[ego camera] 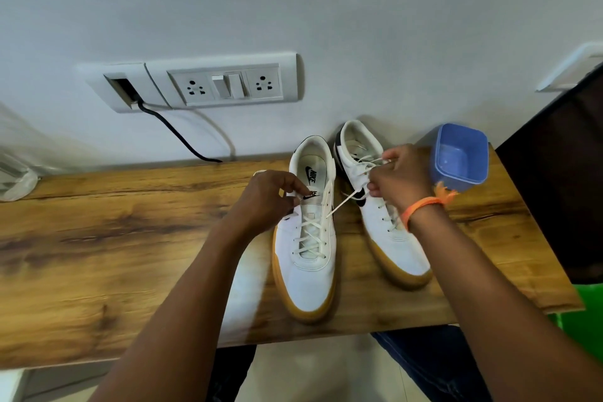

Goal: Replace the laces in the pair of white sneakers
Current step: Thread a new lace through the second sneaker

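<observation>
The person's two bare forearms reach over the wooden surface [98,238]. The left hand [267,199] pinches the cream lace [339,206] at the nearer white gum-soled sneaker [306,238]; the right hand [401,179] grips its other end, taut rightward. The sneaker's long axis runs toe-toward-camera, heel to wall.

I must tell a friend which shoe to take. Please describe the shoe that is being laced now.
On the wooden table below the wall sockets stand two white shoes. Take the left shoe, nearer the table's front edge. The left hand holds its tongue; the right shoe stands beside the blue box.
</observation>
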Motion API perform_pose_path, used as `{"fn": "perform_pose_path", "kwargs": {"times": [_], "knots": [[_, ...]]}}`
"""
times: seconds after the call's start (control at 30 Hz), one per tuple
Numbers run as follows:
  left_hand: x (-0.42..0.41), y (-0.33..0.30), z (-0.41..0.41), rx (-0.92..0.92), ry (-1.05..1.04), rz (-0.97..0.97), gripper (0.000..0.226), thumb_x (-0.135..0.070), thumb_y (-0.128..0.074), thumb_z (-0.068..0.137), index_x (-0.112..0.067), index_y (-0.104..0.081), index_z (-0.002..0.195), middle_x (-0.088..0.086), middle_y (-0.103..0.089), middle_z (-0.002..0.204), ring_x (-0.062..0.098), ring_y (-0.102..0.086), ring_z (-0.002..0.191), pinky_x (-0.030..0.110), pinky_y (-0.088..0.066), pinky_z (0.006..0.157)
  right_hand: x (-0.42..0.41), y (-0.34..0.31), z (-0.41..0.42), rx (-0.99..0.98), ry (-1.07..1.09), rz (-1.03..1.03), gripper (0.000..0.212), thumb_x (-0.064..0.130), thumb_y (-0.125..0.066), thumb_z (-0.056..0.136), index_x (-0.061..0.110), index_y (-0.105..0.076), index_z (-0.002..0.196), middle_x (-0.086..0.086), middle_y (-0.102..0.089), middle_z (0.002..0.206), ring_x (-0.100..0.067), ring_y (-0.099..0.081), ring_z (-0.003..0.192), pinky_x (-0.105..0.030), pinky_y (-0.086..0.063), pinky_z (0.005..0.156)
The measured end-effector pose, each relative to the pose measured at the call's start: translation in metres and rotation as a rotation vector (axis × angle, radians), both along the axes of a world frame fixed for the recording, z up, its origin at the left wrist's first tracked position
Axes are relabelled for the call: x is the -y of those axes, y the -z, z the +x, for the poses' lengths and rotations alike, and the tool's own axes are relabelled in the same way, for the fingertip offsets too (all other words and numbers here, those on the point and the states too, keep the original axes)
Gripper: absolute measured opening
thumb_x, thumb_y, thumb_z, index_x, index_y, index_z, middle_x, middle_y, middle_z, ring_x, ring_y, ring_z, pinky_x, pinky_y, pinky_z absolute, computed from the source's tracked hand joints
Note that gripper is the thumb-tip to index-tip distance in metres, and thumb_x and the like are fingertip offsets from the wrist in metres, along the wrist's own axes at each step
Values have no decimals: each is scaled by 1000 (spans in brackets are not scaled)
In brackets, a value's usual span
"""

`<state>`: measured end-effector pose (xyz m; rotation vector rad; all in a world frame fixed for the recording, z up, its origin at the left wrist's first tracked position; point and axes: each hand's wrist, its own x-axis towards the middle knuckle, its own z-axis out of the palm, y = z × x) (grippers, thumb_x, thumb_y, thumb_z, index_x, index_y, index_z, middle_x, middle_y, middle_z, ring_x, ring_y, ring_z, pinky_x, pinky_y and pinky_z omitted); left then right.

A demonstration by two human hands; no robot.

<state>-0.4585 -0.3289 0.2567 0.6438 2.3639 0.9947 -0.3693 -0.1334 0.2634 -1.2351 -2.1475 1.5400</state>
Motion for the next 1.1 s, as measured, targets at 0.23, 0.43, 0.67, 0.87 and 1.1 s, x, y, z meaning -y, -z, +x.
{"fn": "perform_pose_path", "kwargs": {"times": [0.23,0.43,0.67,0.87,1.1], "knots": [[1,1,-1,28,9,-8,19,-2,-66,90,-18,-72,98,2,-59,101,8,-61,69,9,-47,54,-11,-5,-3,-131,90,-176,21,-5,-53,87,6,-49,104,-11,-56,78,-20,-58,54,-33,-55,55],[2,8,4,175,102,-200,61,-14,-71,89,-14,-27,131,11,-41,123,26,-61,86,35,-56,70,-1,-20,0,-156,-71,-389,16,-7,-55,85,7,-59,90,-11,-60,69,-18,-56,51,-33,-56,54],[10,-22,-5,348,-59,38,35,-16,-69,92,-4,-51,120,8,-72,73,14,-56,56,26,-42,53,12,-18,9,227,-422,-332,13,2,-50,91,3,-60,101,-15,-63,86,-29,-69,66,-42,-59,55],[9,-62,0,490,-13,532,23,-4,-53,97,-2,-62,118,17,-74,97,16,-64,66,16,-48,59,16,-24,2,7,-311,-73,16,2,-53,88,10,-65,94,-16,-71,92,-15,-55,43,-25,-46,37],[4,-59,3,369,2,586,33,12,-51,93,-4,-67,117,7,-75,104,5,-68,82,14,-46,65,40,-34,-3,-231,-508,-653,17,17,-50,99,9,-61,107,-18,-70,91,-29,-65,78,-39,-54,66]]}}
